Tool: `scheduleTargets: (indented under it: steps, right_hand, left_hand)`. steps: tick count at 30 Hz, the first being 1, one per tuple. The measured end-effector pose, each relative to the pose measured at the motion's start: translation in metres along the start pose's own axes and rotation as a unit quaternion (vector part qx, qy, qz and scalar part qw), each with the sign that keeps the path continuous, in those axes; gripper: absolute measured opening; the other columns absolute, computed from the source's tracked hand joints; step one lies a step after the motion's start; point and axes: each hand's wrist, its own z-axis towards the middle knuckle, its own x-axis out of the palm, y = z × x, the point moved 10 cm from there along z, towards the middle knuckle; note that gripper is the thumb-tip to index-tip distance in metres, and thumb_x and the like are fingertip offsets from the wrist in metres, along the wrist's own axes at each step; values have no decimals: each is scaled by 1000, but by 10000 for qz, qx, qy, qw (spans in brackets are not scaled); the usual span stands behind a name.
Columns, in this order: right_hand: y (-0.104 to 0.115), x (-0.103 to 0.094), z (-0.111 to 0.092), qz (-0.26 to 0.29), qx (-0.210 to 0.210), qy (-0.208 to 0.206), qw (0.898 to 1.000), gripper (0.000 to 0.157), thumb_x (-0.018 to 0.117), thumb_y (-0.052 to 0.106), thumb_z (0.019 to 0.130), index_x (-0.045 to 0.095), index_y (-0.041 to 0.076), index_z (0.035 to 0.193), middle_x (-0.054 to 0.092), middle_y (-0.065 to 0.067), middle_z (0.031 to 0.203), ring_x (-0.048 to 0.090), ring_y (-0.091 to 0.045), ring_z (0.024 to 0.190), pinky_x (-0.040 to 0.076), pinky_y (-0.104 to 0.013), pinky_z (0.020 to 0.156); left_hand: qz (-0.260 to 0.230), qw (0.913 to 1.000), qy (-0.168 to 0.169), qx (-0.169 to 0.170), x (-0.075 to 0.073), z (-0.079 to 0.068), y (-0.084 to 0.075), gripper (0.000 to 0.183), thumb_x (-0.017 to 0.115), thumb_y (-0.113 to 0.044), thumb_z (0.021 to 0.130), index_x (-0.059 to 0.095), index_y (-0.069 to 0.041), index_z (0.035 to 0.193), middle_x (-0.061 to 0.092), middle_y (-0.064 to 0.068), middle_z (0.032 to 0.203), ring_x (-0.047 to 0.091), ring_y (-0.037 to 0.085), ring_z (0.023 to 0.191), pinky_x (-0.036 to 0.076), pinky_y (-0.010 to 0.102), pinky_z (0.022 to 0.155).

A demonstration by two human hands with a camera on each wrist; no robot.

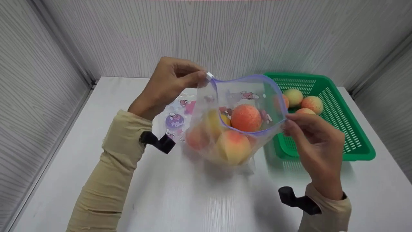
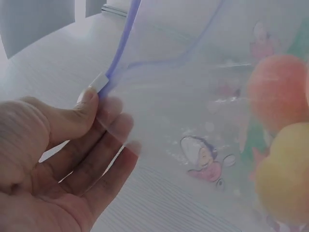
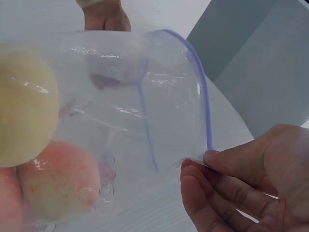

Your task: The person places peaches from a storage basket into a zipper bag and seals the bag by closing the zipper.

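Observation:
Between both hands hangs a clear zip bag [image 1: 209, 151] with a purple zip edge, its mouth spread wide. My left hand [image 1: 172, 82] pinches the upper left corner at the white slider [image 2: 100, 82]. The opposite corner is pinched between thumb and fingers of my right hand [image 1: 318, 138]. Several peaches lie inside, among them a red one [image 1: 246, 118] seen through the mouth and a yellow one with a red blush [image 1: 234, 146] at the front. Small cartoon prints [image 2: 205, 159] show on the bag's wall.
Behind my right hand stands a green plastic basket [image 1: 360, 141] holding several more peaches [image 1: 312, 104]. Flat on the white table [image 1: 154, 199], behind the bag's left side, lies another printed clear bag [image 1: 175, 120]. Pale wood-grain panels [image 1: 199, 35] enclose the back and sides.

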Motion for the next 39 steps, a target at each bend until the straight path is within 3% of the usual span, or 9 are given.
scheduleTargets:
  steps: [5,12,19,24,27,32,36,39]
  right_hand:
    - [-21,-9,5,139,122,-488,9986,11,69,-12,89,73,-14,100,71,-18,89,69,-21,75,61,-25,76]
    - [-35,-10,10,460,19,-1071,9932,8,68,-15,89,72,-16,95,73,-17,88,68,-22,75,60,-24,78]
    - [-46,-16,12,1182,-108,-1628,9795,7,67,-16,88,69,-20,94,73,-22,89,65,-23,74,60,-26,76]
    - [-56,-19,8,1133,-251,-1776,9772,6,66,-18,88,69,-20,93,74,-22,90,69,-20,78,60,-26,77]
    - [-65,-16,6,1021,-175,-1724,9796,7,66,-17,89,69,-20,94,74,-21,92,69,-19,80,59,-25,78]
    - [-77,-14,6,798,118,-1464,9859,10,67,-13,91,69,-19,99,73,-20,96,68,-20,81,59,-24,80]
    - [-76,-11,8,-182,420,-1059,9933,13,66,-7,95,71,-13,105,73,-14,100,68,-18,85,58,-21,81]
    - [-61,-7,9,-1054,439,-878,9896,18,64,-6,95,70,-10,112,71,-10,106,66,-14,94,56,-20,87]
  left_hand:
    - [109,9941,-892,614,-16,-31,-6,9,74,-4,92,80,1,96,75,12,82,72,23,76,62,37,79]
    - [457,9715,-1814,1457,-25,-75,-4,8,74,3,90,79,5,96,76,10,83,74,23,76,62,36,76]
    - [403,9446,-2793,1677,-27,-113,7,10,72,10,87,77,8,95,75,13,82,74,19,76,61,30,78]
    - [564,9242,-3380,1686,-29,-132,18,10,71,13,87,77,9,95,75,14,81,71,18,73,60,24,72]
    - [730,9192,-3511,1628,-31,-138,23,12,71,14,87,77,10,97,75,14,83,71,17,74,61,24,73]
    - [752,9257,-3301,1688,-21,-132,23,12,71,12,88,76,10,98,75,14,84,71,17,77,61,30,80]
    - [722,9258,-3217,1850,-12,-128,18,11,72,12,87,77,9,96,75,12,83,67,17,73,61,27,75]
    - [827,9207,-3260,1980,-7,-127,13,10,73,11,86,78,7,94,74,10,79,63,17,69,57,23,69]
